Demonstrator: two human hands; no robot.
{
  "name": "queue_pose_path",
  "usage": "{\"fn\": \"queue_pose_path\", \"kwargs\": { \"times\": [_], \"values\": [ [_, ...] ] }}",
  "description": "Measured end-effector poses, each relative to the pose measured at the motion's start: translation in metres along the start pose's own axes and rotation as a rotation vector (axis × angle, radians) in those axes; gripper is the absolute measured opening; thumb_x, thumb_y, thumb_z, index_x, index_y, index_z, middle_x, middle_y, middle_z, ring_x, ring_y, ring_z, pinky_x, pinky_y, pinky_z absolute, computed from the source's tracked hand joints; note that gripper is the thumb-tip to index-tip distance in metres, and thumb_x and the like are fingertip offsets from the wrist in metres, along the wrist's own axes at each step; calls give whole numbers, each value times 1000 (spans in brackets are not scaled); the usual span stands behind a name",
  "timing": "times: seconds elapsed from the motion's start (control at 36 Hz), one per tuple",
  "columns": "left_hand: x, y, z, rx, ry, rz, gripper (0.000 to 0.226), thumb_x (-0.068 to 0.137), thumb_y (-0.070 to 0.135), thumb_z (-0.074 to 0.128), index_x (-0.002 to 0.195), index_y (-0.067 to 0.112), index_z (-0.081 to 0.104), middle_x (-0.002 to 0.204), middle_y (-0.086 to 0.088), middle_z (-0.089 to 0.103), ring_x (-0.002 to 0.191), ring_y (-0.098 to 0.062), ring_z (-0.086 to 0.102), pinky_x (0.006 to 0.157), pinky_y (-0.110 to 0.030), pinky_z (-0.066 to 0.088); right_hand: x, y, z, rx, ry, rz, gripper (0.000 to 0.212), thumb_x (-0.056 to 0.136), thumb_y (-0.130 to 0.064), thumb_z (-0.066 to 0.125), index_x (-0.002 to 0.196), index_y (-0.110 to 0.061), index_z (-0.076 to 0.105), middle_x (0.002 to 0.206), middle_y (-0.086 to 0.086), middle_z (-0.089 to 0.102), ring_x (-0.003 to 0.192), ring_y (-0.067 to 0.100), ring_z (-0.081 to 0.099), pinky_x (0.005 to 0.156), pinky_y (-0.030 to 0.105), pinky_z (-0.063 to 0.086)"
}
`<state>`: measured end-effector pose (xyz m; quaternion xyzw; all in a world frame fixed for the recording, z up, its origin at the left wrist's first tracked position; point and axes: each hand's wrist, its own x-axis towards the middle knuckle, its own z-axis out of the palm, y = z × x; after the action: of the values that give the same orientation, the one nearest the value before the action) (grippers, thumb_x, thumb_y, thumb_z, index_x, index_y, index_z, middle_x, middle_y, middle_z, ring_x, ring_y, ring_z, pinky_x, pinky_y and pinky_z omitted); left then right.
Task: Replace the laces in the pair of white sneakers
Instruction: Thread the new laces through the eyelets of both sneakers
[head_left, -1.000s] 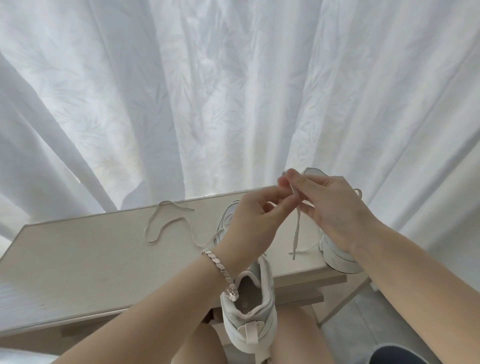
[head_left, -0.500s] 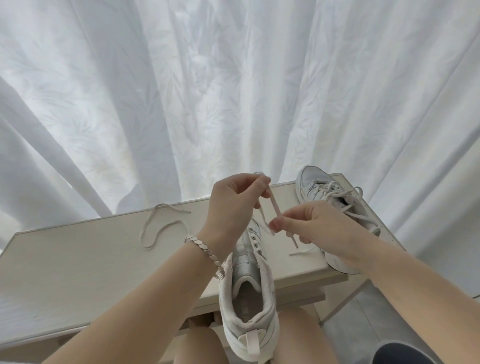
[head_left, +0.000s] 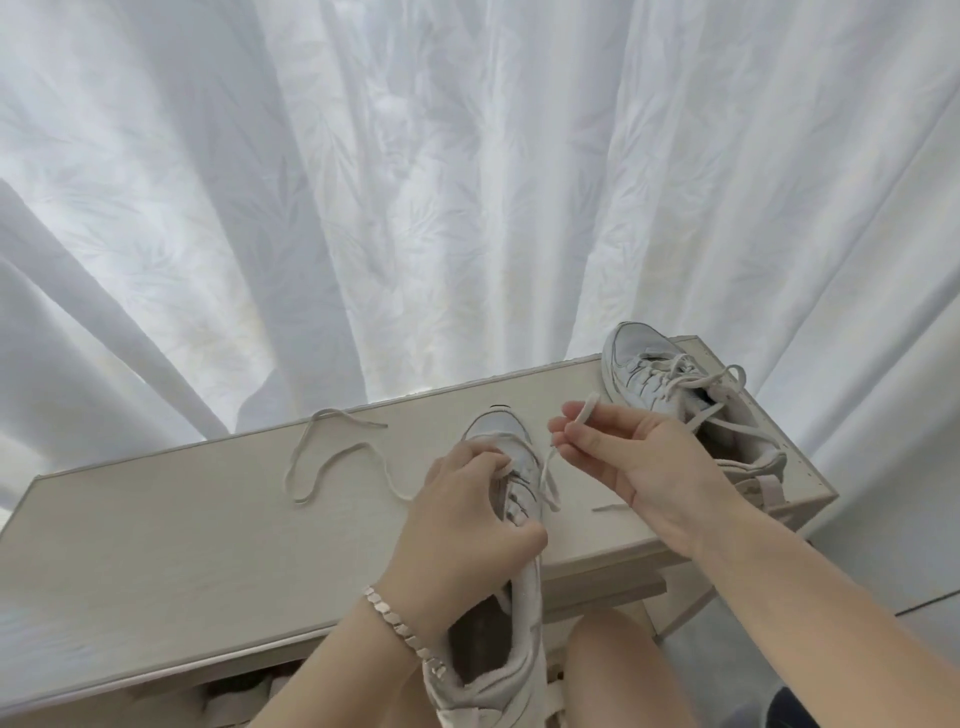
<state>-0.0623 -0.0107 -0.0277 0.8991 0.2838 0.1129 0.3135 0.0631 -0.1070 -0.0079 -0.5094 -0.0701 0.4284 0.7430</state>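
So, your far-right sneaker (head_left: 649, 382) looks laced; your left hand (head_left: 462, 525) grips the near sneaker (head_left: 498, 431), right hand (head_left: 644, 467) pinching its lace (head_left: 549, 470), barely threaded.

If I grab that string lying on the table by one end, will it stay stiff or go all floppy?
Probably floppy: the loose lace lies in wavy loops on the table, and the other lace, pinched by the right hand, droops down to the sneaker. It looks thin, so likely very light. Being flat, it shouldn't roll.
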Motion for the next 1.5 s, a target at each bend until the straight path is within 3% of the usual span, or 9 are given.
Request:
{"fn": "queue_pose_path", "kwargs": {
  "times": [0.17, 0.28, 0.44, 0.56, 0.64, 0.78, 1.08, 1.33, 1.5],
  "values": [
    [-15, -13, 0, -255, 28, 56, 45, 63, 25, 59, 107, 19, 64, 110, 22, 51, 107, 16, 46, 85, 3, 30, -8, 26, -2, -94, 24, 3, 12, 81, 5, 62, 79, -5, 69, 72, 7, 71, 58, 8, 65, 56, 15, 53],
    [-20, -16, 2, -308, 48, 58, 38, 69, 14, 69, 105, 24, 63, 111, 21, 53, 108, 17, 46, 85, 4, 31, -10, 38, -2, -79, 57, -11, 11, 82, 5, 62, 82, -5, 68, 69, 8, 69, 63, 11, 67, 58, 17, 54],
    [-27, -17, 4, -335, 74, 43, 42, 64, 26, 66, 106, 29, 60, 113, 24, 52, 112, 14, 46, 90, 2, 30, -6, 40, 0, -159, 120, -107, 10, 83, 5, 62, 83, -4, 66, 61, 5, 68, 57, 9, 66, 58, 17, 55],
    [-28, -17, 6, -322, 50, 68, 44, 69, 18, 73, 109, 29, 60, 114, 24, 51, 115, 12, 44, 91, 1, 29, -4, 41, 1, -258, 127, -175, 11, 82, 6, 64, 81, -4, 66, 60, 2, 67, 57, 8, 66, 59, 17, 55],
    [-32, -15, 14, -295, 73, 93, 45, 65, 22, 65, 110, 26, 62, 112, 26, 49, 116, 5, 47, 94, -5, 32, -4, 41, 1, -296, 111, -206, 13, 82, 6, 64, 77, -6, 66, 54, -2, 66, 52, 5, 63, 58, 15, 54],
    [-38, -16, 23, -251, 108, 113, 52, 63, 35, 55, 113, 27, 61, 115, 27, 48, 120, -6, 47, 104, -32, 40, -5, 39, -3, -382, 84, -231, 18, 80, 6, 66, 72, -10, 66, 53, -3, 65, 52, 4, 61, 58, 15, 53],
    [-39, -17, 24, -247, 95, 97, 52, 61, 37, 53, 112, 31, 60, 115, 28, 47, 119, -5, 47, 103, -35, 41, -7, 36, -10, -500, 18, -217, 17, 82, 5, 65, 74, -9, 67, 56, -3, 65, 52, 2, 60, 56, 13, 51],
    [-39, -18, 25, -250, 82, 81, 50, 63, 25, 59, 111, 36, 58, 116, 30, 46, 119, -2, 46, 104, -32, 40, -1, 21, -16, -807, -167, -233, 26, 83, 3, 65, 71, -20, 65, 66, -5, 68, 62, 4, 64, 66, 14, 52],
    [-41, -15, 25, -248, 76, 98, 51, 60, 35, 52, 111, 38, 58, 116, 29, 47, 118, -3, 47, 102, -34, 42, 1, -2, -10, -1127, -366, -232, 19, 84, -3, 65, 78, -21, 67, 77, -7, 70, 75, 2, 66, 75, 10, 50]
  ]
}}
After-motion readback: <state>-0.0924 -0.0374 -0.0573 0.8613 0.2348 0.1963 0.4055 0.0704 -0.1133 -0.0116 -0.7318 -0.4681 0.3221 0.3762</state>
